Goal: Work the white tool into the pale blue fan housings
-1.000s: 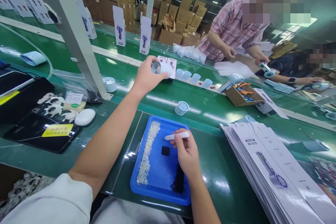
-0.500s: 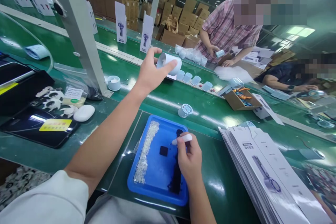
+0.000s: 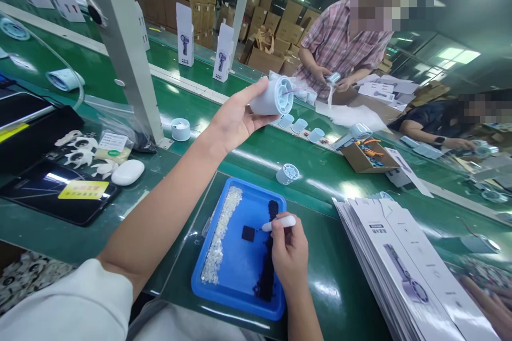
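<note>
My left hand (image 3: 234, 120), raised over the green belt, grips a light blue cylindrical fan housing (image 3: 269, 97). The housing's spoked end faces right, and a thin wire sticks out of it. Low over the blue tray (image 3: 236, 277), my right hand (image 3: 291, 250) is closed on a white-handled tool with a thin tip (image 3: 280, 222). Its tip points left, near a small black square (image 3: 248, 233) in the tray; whether they touch, I cannot tell. Small whitish pieces (image 3: 220, 240) line the tray's left side, and small black pieces (image 3: 265, 279) line its right.
Another housing (image 3: 287, 173) stands on the belt (image 3: 240, 162) behind the tray. Flat printed cartons (image 3: 392, 256) are stacked at right. A box of pliers (image 3: 370, 155) sits beyond them. A metal post (image 3: 124, 53) rises at left. Across the belt, a person in plaid (image 3: 340, 37) handles a part.
My left hand has moved slightly right and turned the housing, so its spoked end now shows. The right hand's tool has shifted slightly, its tip now nearer the black square.
</note>
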A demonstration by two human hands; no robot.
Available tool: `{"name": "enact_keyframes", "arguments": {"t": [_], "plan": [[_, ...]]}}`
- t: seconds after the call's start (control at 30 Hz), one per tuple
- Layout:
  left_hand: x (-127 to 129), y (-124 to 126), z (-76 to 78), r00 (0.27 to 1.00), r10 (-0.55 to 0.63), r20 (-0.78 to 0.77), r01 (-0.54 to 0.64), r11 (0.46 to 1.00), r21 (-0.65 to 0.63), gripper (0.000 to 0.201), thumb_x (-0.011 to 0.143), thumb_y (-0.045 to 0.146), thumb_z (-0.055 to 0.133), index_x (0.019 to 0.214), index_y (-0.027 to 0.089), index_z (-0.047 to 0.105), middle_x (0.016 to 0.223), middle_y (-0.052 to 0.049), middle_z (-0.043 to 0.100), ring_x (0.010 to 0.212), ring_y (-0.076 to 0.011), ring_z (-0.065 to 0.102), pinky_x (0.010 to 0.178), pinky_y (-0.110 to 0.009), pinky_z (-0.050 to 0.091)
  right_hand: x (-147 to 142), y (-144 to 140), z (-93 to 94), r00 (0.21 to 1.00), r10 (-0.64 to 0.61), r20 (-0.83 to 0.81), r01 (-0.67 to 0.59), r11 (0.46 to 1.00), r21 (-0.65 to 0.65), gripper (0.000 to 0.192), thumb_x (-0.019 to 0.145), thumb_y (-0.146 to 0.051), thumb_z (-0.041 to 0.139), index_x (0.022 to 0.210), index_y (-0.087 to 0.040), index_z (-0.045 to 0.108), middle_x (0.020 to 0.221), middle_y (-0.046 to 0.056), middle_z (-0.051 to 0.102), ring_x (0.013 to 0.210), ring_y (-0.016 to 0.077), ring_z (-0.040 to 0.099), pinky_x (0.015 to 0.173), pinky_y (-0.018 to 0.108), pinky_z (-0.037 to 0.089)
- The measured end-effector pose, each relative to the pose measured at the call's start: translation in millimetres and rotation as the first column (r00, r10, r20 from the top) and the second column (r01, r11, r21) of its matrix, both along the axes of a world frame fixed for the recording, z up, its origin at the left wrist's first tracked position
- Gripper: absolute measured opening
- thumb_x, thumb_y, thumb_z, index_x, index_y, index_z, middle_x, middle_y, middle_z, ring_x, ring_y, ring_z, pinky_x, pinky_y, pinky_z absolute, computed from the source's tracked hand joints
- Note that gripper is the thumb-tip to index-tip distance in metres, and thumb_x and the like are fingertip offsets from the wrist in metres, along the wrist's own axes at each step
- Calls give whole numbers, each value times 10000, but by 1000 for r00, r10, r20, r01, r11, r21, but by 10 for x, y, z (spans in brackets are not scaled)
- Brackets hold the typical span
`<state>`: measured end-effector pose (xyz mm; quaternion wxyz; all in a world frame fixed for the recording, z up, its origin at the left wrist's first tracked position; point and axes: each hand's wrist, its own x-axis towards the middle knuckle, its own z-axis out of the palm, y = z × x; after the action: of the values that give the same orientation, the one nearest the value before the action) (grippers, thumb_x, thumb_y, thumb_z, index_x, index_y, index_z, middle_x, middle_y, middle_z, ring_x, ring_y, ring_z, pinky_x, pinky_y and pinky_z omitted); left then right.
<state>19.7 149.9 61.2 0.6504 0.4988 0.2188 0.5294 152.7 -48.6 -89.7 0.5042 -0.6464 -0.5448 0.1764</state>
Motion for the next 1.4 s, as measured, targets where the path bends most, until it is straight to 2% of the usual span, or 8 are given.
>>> {"name": "enact_keyframes", "arguments": {"t": [0.13, 0.3, 0.53, 0.83, 1.1, 1.2, 1.3, 1.4], "plan": [[-5, 6, 3, 998, -11, 62, 12, 1000, -12, 335, 870, 400, 566, 1068, 134, 614, 1115, -109, 621, 1144, -298, 558, 937, -458, 510, -7, -23, 10, 999, -14, 40, 12, 999, 47, 95, 928, -311, 492, 915, -221, 520, 719, -18, 572, 610, 135, 542, 604, 264, 427], [0, 9, -28, 986, -78, 145, 84, 996, -33, 249, 812, 364, 661, 918, 140, 638, 1023, -92, 642, 1121, -275, 552, 895, -380, 500, -18, -7, 46, 997, 3, 72, -6, 1000, 30, 120, 931, -309, 481, 871, -214, 523, 698, -10, 589, 600, 139, 541, 590, 261, 424], [37, -9, -56, 977, -72, 200, 91, 992, -92, 235, 727, 333, 750, 787, 155, 609, 874, -39, 614, 922, -197, 568, 762, -308, 467, -32, 0, 55, 997, -23, 80, 19, 998, 56, 117, 924, -318, 486, 893, -211, 524, 707, -8, 593, 606, 139, 547, 585, 256, 434], [69, -60, -18, 967, -96, 235, 127, 984, -124, 174, 764, 280, 713, 767, 146, 601, 826, -21, 600, 799, -147, 545, 699, -272, 441, -45, 10, 50, 995, 41, 91, -45, 998, 48, 125, 931, -302, 482, 858, -207, 518, 703, -19, 580, 604, 123, 541, 597, 233, 435], [91, -35, -25, 969, -50, 241, 104, 971, -217, 159, 760, 288, 702, 737, 143, 642, 727, -11, 603, 681, -127, 545, 625, -253, 443, -144, -18, 194, 987, 68, 148, -78, 995, 65, 99, 932, -273, 482, 873, -213, 534, 728, -24, 561, 618, 107, 533, 578, 193, 432], [97, -62, -26, 973, -100, 206, 141, 971, -195, 188, 721, 305, 734, 739, 132, 664, 707, -17, 614, 659, -124, 543, 599, -245, 449, -254, -12, 221, 982, 162, 98, -170, 983, 71, 111, 926, -239, 479, 847, -214, 554, 737, -18, 575, 645, 112, 566, 597, 193, 454], [115, -121, -28, 979, -152, 138, 178, 963, -202, 212, 696, 318, 756, 763, 135, 669, 718, -14, 617, 664, -121, 539, 586, -234, 459, -341, 24, 286, 998, 60, 25, -65, 961, 268, 110, 915, -265, 523, 858, -215, 603, 817, 12, 600, 734, 138, 604, 665, 226, 478], [139, -200, -24, 986, -159, 59, 168, 961, -221, 231, 726, 352, 733, 773, 143, 644, 720, -2, 592, 652, -107, 515, 575, -221, 466, -380, 66, 473, 984, -127, -125, 173, 843, 508, 120, 900, -294, 578, 980, -221, 629, 954, 54, 592, 804, 169, 630, 704, 274, 505]]}}
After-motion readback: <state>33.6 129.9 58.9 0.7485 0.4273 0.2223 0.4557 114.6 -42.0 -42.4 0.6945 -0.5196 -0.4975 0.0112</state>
